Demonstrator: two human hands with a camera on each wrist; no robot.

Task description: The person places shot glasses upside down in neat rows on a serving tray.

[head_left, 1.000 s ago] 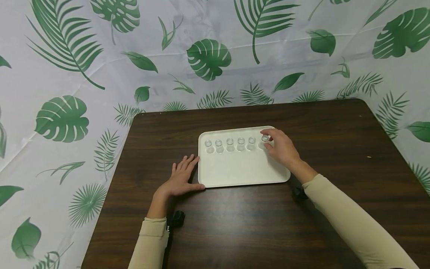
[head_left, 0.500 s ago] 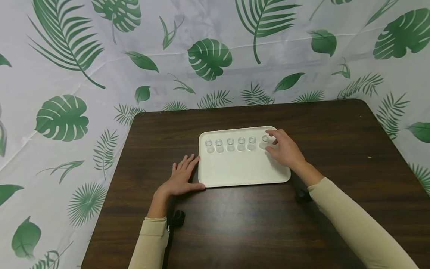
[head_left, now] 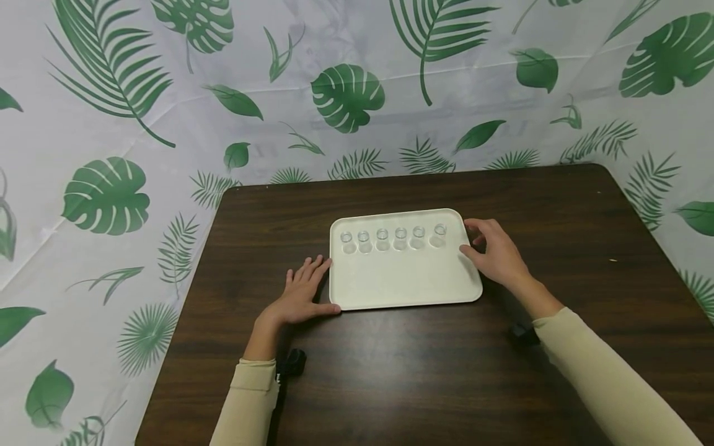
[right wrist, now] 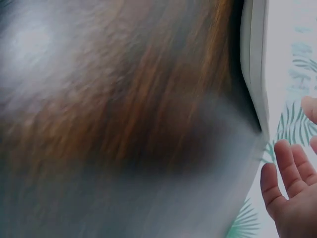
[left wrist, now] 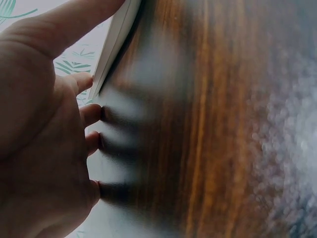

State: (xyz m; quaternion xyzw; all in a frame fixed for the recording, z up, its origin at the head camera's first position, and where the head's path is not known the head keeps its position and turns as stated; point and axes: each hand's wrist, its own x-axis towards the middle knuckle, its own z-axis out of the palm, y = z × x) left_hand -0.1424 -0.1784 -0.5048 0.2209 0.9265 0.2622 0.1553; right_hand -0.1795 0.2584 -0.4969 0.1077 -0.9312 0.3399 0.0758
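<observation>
A white rectangular tray (head_left: 401,279) lies on the dark wooden table. Along its far side stand several small clear glass jars in one row; the rightmost jar (head_left: 440,230) has a slightly wider gap beside it. My left hand (head_left: 300,298) rests at the tray's left end, fingers spread, with the thumb at the near corner and the index fingertip at the left edge. Just off the tray's right edge hovers my right hand (head_left: 496,255), its fingers loosely bent and holding nothing. In the right wrist view its fingers (right wrist: 285,166) appear apart from the tray.
The brown wood-grain table (head_left: 390,378) extends on all sides of the tray. Behind it hangs a white cloth (head_left: 268,148) with green leaf prints. A dark wrist camera (head_left: 294,362) sits under the left wrist, and another under the right.
My right hand has let go of the rightmost jar and moved right, past the tray's edge. That jar stays standing in the row. The left hand has not moved.
</observation>
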